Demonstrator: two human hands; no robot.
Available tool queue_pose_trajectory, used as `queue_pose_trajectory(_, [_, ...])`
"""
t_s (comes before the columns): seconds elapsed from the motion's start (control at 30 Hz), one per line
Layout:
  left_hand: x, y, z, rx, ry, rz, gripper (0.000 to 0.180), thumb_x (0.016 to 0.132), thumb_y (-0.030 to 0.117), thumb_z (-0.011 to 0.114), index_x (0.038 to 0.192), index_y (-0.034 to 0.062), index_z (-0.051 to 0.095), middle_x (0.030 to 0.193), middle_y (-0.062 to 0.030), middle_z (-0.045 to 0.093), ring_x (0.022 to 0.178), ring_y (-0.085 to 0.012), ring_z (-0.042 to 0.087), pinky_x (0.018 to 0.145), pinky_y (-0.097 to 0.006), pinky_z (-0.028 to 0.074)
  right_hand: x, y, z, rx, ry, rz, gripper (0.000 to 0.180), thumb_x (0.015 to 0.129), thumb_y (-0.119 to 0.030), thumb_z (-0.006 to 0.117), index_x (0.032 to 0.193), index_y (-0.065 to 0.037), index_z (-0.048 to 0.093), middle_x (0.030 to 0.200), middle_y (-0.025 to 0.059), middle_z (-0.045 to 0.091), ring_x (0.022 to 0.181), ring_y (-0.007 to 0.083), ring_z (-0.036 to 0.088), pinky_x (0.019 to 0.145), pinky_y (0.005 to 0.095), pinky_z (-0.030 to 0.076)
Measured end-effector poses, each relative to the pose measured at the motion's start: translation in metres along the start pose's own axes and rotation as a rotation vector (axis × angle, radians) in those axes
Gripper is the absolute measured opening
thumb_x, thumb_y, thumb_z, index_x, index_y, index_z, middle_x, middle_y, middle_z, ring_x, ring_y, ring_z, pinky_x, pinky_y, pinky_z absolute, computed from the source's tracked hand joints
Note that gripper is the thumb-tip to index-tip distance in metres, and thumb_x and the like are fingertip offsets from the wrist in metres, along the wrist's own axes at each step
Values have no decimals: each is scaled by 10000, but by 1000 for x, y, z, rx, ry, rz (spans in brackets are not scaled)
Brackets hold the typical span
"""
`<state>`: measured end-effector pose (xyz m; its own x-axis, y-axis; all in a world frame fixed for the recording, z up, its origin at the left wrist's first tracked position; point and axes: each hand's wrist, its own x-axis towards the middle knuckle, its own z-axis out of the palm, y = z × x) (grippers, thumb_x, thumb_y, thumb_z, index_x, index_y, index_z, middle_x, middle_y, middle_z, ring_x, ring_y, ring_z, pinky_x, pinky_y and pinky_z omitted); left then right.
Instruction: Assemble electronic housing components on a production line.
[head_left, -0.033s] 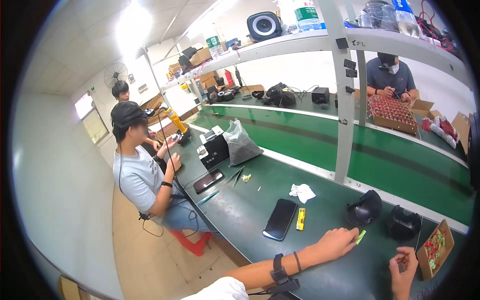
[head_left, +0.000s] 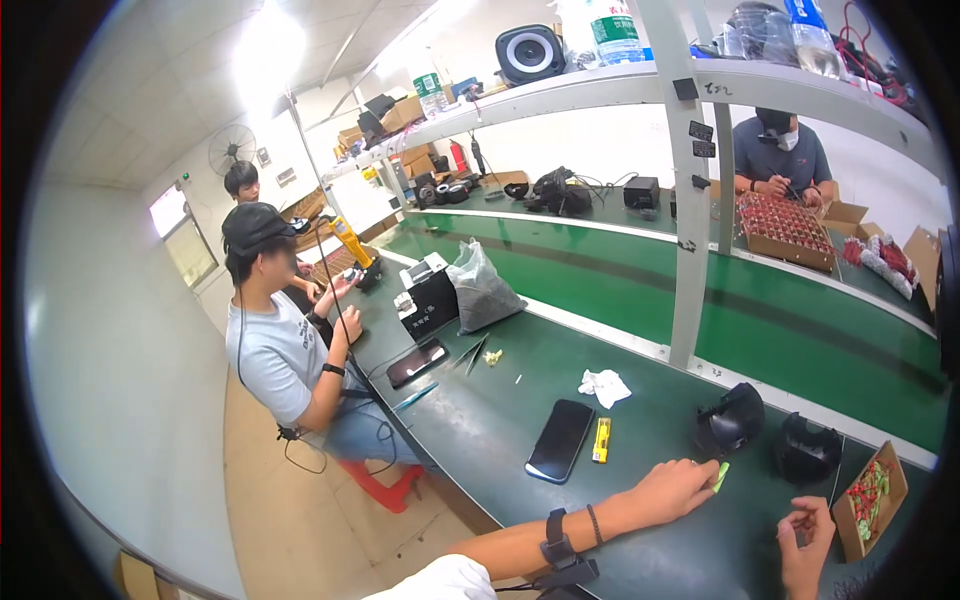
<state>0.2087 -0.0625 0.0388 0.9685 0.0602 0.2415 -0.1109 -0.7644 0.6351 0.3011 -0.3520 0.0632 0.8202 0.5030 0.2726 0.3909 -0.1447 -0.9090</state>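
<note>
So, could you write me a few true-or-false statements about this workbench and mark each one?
1. The left hand holds a small green piece. True.
2. The right hand is beside the small open box. True.
3. That box holds only blue pieces. False: red and green pieces show in it.
4. The crumpled white tissue is inside that box. False: the tissue lies on the table.

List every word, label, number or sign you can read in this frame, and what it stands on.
Wording isn't copied here, only located:
Large green-labelled bottle: print, not transcribed.
Upper shelf edge: handwritten marks, unclear.
Dark stickers on the grey post: too small to read.
Black box beside the grey bag: pale characters, too small.
Light-blue shirt: chest print, blurred.
</note>
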Motion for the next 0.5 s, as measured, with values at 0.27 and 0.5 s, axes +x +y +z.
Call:
queue_pose_trajectory(0.27, [-5,34,-4,-411,-183,168,205,1002,231,684,989,48,593,623,-69,480,552,-249,489,566,-422,385,-1,-10,-2,44,-188,131,500,917,-32,779,1378,-25,586,1035,51,667,890,109,617,812,257,518])
queue_pose_trajectory(0.5, [-14,64,-5,-719,-341,242,178,995,183,687,964,42,584,859,-56,583,725,-202,557,791,-374,482,-1,-25,12,-129,-392,-226,407,852,-108,834,1225,-8,705,1213,151,702,1051,258,689,882,360,562])
